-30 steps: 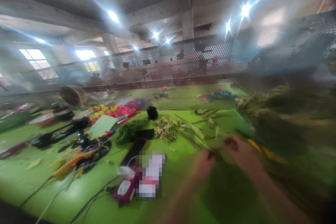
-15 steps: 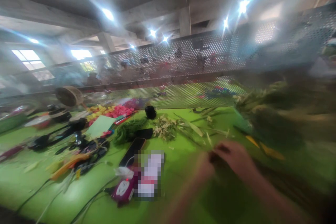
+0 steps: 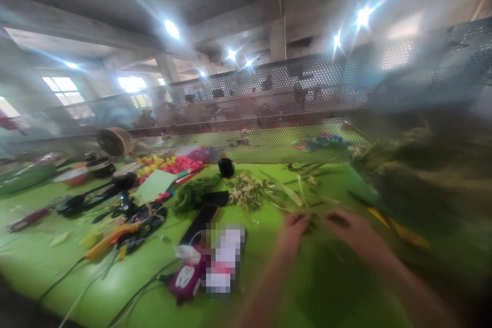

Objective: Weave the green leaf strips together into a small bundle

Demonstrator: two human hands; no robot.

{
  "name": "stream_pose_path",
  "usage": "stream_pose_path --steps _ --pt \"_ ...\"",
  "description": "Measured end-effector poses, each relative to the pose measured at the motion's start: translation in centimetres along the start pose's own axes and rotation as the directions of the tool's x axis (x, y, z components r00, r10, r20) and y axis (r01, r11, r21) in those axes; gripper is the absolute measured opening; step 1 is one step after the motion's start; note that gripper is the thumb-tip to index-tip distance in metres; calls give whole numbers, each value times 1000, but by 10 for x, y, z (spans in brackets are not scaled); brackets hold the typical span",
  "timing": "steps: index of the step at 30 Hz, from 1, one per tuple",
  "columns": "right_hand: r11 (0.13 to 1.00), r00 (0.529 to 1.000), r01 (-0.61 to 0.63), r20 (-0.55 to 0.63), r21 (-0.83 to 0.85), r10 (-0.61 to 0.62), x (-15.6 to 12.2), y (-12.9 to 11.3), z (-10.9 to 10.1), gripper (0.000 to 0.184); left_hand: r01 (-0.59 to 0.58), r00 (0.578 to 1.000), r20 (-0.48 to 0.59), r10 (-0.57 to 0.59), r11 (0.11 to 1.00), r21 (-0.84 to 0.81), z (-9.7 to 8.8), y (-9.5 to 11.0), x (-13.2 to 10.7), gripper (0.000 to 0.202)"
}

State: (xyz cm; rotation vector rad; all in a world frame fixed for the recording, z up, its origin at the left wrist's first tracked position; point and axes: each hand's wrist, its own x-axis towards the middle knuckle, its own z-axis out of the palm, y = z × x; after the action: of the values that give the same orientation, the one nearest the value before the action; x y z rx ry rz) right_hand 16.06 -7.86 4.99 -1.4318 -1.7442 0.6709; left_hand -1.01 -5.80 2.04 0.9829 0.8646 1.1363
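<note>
My left hand [image 3: 295,226] is over the green table [image 3: 265,261] with its fingers pinched together. A thin pale-green plant strip [image 3: 301,192] rises from its fingertips, and a small darker tuft shows beside them. A little to the right is my right hand [image 3: 346,223], its fingers curled and pressed together; whatever it may hold is too blurred to make out. A gap separates the two hands. Beyond them lie a heap of pale curled plant pieces [image 3: 248,192] and a flat pale-green strip [image 3: 290,195].
On the right stands a large bundle of dried greenish plant material [image 3: 415,174]. Yellow-handled scissors [image 3: 407,233] lie near it. Left of my hands are a phone [image 3: 200,223], a purple power box [image 3: 186,279] and an orange glue gun [image 3: 111,241] with cables. A perforated screen [image 3: 269,97] runs behind.
My hands, together half a second ago, have moved apart; the left has shifted left with the pale strip. The whole view has swung slightly left.
</note>
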Motion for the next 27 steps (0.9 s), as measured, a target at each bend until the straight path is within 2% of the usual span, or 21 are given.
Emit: stream_pose_path --steps 2,6,9,11,14,18,20,24,25,27 --pt "1000 999 21 43 19 -22 2 4 5 23 6 1000 -18 -7 1000 -21 -1 -1 0 46" --pt "998 1000 24 18 58 -25 4 8 11 24 -10 998 -66 13 999 35 -1 2 -1 45" --pt "996 1000 -18 8 84 17 4 10 11 25 -18 1000 3 18 998 65 0 6 -2 36" --pt "994 997 -58 -41 89 62 4 11 12 23 -33 998 56 28 996 83 0 8 -2 33" --pt "986 985 -106 -125 126 121 4 12 13 20 -70 995 85 60 990 123 1 8 -3 29" --pt "984 981 -119 -138 132 137 5 18 15 19 -85 989 130 73 992 91 4 7 -6 28" --pt "993 985 -84 -144 78 95 7 24 15 22 -74 990 126 65 995 70 4 4 -6 32" --pt "998 982 16 -189 -54 -26 10 29 11 28 -17 999 50 12 995 101 -1 -5 -3 40" --pt "993 970 39 -237 -110 -64 9 27 9 30 -4 999 33 0 994 110 -3 -7 -1 40" --pt "957 916 73 -362 -280 -176 4 19 6 35 2 1000 1 -2 995 98 -6 -12 3 39"
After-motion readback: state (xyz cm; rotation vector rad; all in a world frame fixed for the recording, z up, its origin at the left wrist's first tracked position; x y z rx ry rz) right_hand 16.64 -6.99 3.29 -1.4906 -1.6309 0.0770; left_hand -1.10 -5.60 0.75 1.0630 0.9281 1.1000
